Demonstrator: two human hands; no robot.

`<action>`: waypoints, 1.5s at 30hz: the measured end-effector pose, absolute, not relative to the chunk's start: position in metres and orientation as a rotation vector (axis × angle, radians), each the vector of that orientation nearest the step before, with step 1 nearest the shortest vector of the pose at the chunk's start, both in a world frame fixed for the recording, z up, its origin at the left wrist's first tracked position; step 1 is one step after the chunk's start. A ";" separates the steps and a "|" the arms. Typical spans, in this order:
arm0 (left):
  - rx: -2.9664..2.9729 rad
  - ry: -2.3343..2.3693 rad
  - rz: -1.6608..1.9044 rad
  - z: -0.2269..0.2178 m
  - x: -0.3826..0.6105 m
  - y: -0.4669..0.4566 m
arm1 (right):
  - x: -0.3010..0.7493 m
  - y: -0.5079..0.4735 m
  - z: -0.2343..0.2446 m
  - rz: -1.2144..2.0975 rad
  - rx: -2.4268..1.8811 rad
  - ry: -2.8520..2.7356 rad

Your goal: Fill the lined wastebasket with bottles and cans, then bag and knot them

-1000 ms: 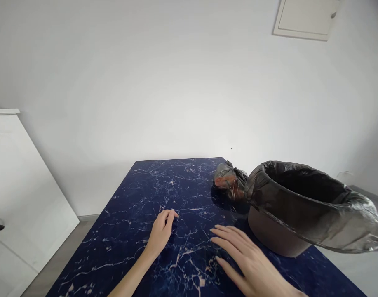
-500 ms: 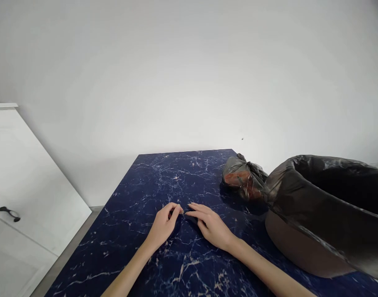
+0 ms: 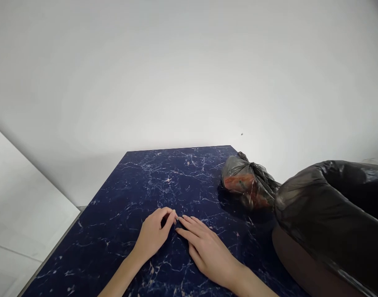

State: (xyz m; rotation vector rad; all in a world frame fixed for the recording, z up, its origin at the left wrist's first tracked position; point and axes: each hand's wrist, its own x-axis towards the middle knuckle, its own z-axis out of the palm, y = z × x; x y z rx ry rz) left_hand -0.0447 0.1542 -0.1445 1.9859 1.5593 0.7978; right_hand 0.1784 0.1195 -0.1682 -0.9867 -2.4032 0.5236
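Observation:
My left hand (image 3: 153, 233) rests on the dark blue, marble-patterned table (image 3: 114, 222). Its thumb and fingertips are pressed together, and I see nothing between them. Beside it my right hand (image 3: 209, 251) lies palm down with its fingers stretched out flat. The fingertips of both hands come close together; whether they touch I cannot tell. Beyond my right hand sits a knotted dark see-through plastic bag (image 3: 246, 183) with reddish-orange contents.
At the right stands a round brown bin (image 3: 300, 264) lined with a black garbage bag (image 3: 315, 214) folded over its rim. A white cabinet (image 3: 24, 210) is at the left, beside the table's edge. Behind the table is a white wall (image 3: 176, 82).
The view has shifted slightly, and the table and bin appear larger. My right hand has come nearer to my left and lies flatter. My left hand keeps its pinched shape.

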 end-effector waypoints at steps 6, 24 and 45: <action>2.020 1.566 0.780 -0.146 -0.046 0.155 | 0.180 0.120 -0.165 0.673 -0.978 -2.354; 2.052 1.574 0.757 -0.149 -0.045 0.154 | 0.180 0.125 -0.160 1.075 -1.083 -1.912; 2.063 1.560 0.741 -0.149 -0.045 0.155 | 0.188 0.137 -0.159 1.368 -0.978 -1.427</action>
